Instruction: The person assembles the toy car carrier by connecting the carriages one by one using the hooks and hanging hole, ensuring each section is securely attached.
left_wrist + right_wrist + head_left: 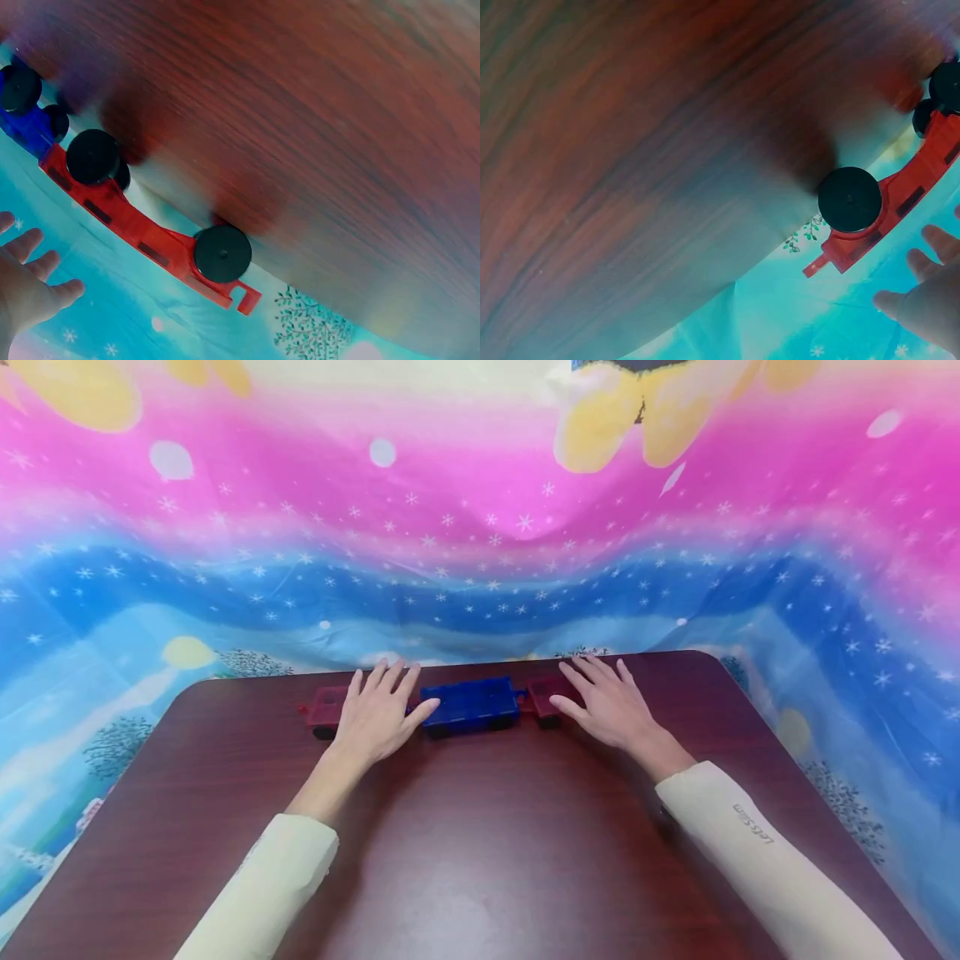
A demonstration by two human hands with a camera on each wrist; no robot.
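Note:
A row of linked toy train wagons on black wheels stands along the table's far edge. At its middle is a blue wagon (468,702), with a translucent red wagon (325,706) to the left and another red wagon (542,696) to the right. My left hand (375,718), fingers spread, hovers over the left red wagon and partly hides it. Over the right one my right hand (615,706) is held likewise. Both wrist views show a gap between the fingers and the wagons. A hook-shaped coupling (246,298) sticks out from the left wagon's outer end.
The dark wooden table (465,843) has rounded far corners. A patterned cloth (480,527) in pink and blue hangs close behind the far edge and along both sides.

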